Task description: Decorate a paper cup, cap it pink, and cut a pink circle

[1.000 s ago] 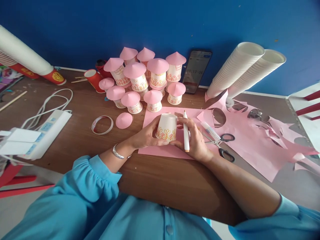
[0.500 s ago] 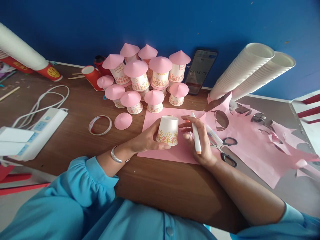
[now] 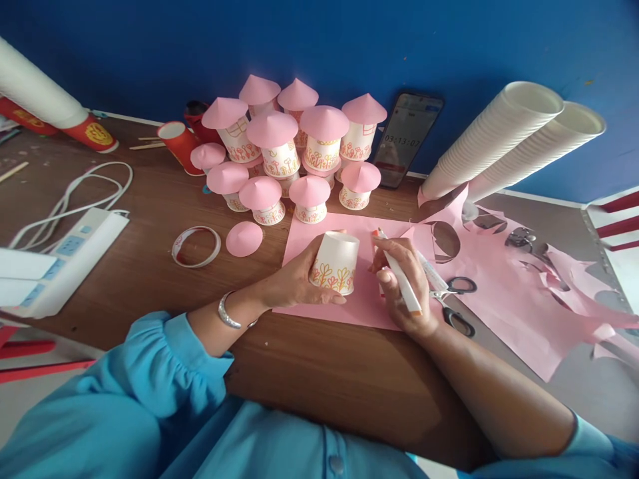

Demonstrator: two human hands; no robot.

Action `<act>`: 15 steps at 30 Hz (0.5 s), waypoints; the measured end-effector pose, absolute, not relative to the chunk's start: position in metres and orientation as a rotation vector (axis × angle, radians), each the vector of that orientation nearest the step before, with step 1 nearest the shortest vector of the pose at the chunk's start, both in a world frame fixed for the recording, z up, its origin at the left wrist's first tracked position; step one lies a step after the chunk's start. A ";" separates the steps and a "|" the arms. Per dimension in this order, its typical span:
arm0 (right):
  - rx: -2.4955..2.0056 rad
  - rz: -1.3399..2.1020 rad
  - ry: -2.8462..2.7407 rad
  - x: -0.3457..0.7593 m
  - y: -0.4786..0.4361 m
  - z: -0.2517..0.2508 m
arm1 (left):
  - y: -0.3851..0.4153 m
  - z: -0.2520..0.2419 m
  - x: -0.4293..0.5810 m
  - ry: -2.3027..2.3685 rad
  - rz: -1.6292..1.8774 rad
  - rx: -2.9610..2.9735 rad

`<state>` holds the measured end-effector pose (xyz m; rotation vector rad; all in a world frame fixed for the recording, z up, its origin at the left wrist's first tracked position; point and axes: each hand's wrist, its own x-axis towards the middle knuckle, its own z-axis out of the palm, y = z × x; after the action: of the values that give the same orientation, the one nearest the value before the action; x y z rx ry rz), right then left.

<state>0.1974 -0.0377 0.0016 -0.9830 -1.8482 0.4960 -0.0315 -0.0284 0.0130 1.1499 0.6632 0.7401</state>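
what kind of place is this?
Likely a craft worktable, perhaps a classroom or home workshop. The left hand holds a decorated paper cup, the right hand a marker; finished pink-roofed cup houses, cut pink paper and scissors lie about.

The left hand (image 3: pixel 294 283) curls inward with its fingers wrapped and thumb stretched forward, a bracelet at its wrist. The right hand (image 3: pixel 402 286) is closed in a writing grip, forearm bare.

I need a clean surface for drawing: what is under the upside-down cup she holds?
Under the cup, held by the left hand, lies a pink paper sheet on the wooden table. The cup's inside is hidden.
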 end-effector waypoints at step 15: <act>-0.973 0.562 -1.751 0.200 -0.039 0.003 | -0.028 0.009 -0.032 0.657 0.738 1.104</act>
<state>0.2002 -0.0389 0.0026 -0.9731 -1.7508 0.5617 -0.0321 -0.0276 0.0090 1.1040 0.6574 0.7384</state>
